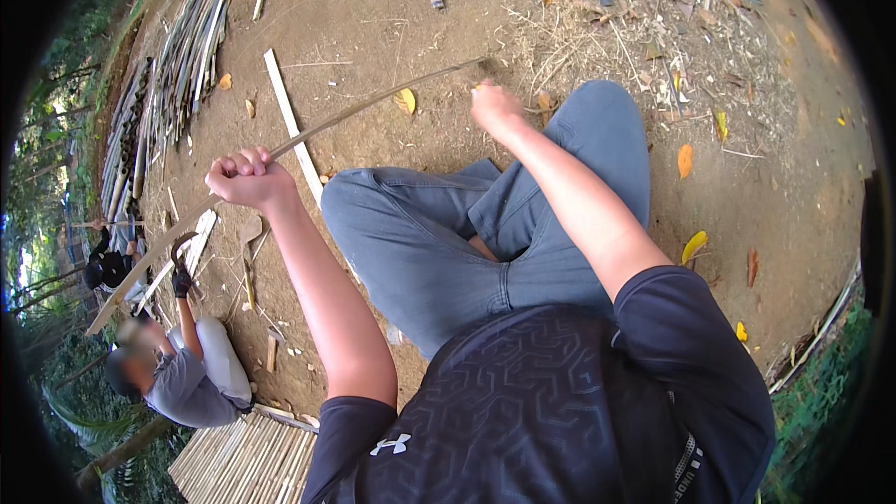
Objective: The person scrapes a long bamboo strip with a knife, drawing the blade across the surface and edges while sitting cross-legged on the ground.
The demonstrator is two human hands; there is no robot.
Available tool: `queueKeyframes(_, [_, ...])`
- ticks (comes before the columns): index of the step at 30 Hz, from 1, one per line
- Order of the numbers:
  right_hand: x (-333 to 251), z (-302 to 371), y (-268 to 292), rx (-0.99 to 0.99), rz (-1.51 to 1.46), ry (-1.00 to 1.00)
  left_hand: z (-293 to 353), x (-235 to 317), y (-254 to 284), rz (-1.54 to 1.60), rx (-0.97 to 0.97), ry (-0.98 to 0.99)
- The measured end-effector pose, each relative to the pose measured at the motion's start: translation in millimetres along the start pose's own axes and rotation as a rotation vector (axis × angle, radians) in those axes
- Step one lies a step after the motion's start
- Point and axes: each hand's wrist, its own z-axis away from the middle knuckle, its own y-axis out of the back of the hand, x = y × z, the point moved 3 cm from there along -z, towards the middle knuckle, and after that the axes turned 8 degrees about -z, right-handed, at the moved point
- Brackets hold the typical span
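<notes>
Brown dirt ground [737, 215] is spreading out all around the gray-blue trousers [401, 252], where the person is sitting with legs folded. Far ahead and to the left of the trousers, a big pile of thin poles [187, 56] is lying on the dirt. Behind and to the left of the trousers, a mat of thin sticks [243, 467] is showing. Off to the left of the trousers, a co-worker [201, 392] is sitting low and holding up a curved tool [175, 247].

A long wooden strip [308, 135] is slanting past the front left of the trousers. Its wide end is pointing out to their left, and its thin end is reaching ahead of them. A pale flat stick [282, 93] is lying ahead of the trousers' left knee, with the strip crossing above it.

The left hand [250, 177], ahead and left of the trousers, is wrapping its fingers around the strip, so it is clearly touching it. The right hand [499, 110], straight ahead of the trousers, is curling just beside the thin end; I cannot tell if it is pinching anything. A small yellow leaf [405, 101] is lying ahead of the trousers.
</notes>
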Motion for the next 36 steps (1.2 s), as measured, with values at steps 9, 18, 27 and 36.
queueKeyframes(9, [40,-36,-22,-0.095,-0.041,-0.09,-3,1,-2,-0.02,-0.023,-0.02])
queueKeyframes(18, [4,-13,-12,-0.132,-0.033,0.042,-7,-1,1,0.008,-0.011,-0.01])
queueKeyframes(27, [1,-12,-20,-0.106,-0.06,-0.081,-10,-3,12,-0.009,0.056,-0.018])
queueKeyframes(36, [30,-50,-26,-0.028,-0.073,-0.172,-14,-6,8,-0.006,0.073,-0.011])
